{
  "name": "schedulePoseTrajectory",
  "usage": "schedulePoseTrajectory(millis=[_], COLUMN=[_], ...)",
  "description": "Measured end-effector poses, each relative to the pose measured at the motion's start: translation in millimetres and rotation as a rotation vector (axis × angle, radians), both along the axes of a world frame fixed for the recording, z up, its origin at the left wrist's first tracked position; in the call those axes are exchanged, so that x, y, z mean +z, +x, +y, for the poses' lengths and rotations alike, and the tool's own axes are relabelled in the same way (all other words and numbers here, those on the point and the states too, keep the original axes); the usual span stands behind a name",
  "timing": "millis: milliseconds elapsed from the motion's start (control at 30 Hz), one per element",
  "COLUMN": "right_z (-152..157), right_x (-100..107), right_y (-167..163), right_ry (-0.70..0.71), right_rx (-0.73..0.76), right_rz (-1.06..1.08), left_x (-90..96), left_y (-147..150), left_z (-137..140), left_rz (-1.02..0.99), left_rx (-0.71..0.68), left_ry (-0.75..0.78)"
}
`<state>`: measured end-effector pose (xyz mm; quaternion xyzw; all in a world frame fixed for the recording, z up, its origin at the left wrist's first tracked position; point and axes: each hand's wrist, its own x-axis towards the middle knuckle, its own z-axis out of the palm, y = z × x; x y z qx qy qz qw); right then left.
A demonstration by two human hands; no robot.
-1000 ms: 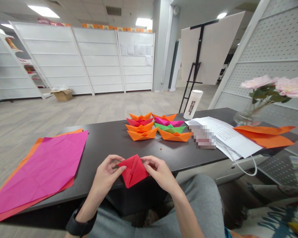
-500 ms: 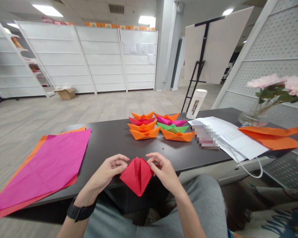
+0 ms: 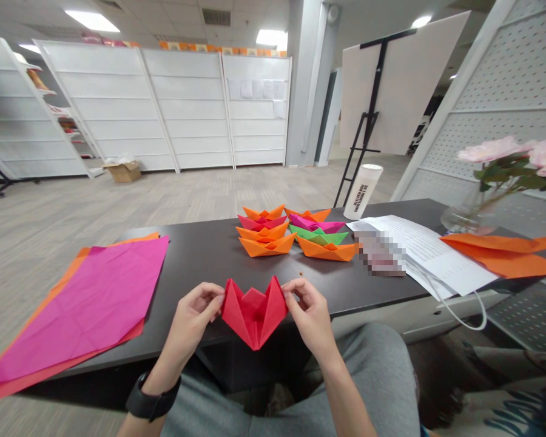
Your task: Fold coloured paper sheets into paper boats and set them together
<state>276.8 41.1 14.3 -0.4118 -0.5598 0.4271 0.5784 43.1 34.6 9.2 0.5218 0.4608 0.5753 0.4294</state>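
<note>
Red paper (image 3: 255, 318) now wide open

- You have one red origami piece (image 3: 255, 325) in front of you — creased, part-opened, its two tall side flaps spread in a V.
- A lower, blunt peak stands between them; the base narrows to a point towards you.
- Your left hand (image 3: 198, 312) and right hand (image 3: 310, 312) pinch its sides — near the dark desk (image 3: 195, 255)'s front edge.

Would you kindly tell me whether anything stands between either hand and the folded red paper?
Nothing visible does: the left hand and right hand each directly hold a side of the red paper. The paper boats stand beyond it on the table.
</note>
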Motion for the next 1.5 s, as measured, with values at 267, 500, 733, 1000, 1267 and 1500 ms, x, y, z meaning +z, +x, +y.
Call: schedulePoseTrajectory(millis=[267,500,733,1000,1267,1500], right_z=[1.0,2.9,5.6,9.1,11.9,7.2], right_x=[3.2,1.6,0.3,-6.5,-7.9,-1.9], right_y=[1.2,-0.2,0.3,0.6,0.2,-6.9], right_ry=[0.056,-0.058,-0.069,-0.134,-0.148,-0.12], right_rx=[0.003,-0.039,-0.146,-0.161,-0.183,-0.054], right_rz=[-0.091,-0.008,0.086,0.295,0.355,0.247], left_x=[4.6,4.2,-0.3,1.6,4.7,8.5], left_y=[0.3,3.4,3.2,5.2,7.5,8.3], left_z=[-3.2,-3.5,-2.4,-1.5,-1.6,-1.4], left_rz=[0.073,0.075,0.032,-0.077,-0.125,-0.063], left_rx=[-0.006,0.085,0.166,0.242,0.253,0.073], left_ry=[0.02,0.001,-0.001,0.01,0.054,-0.088])
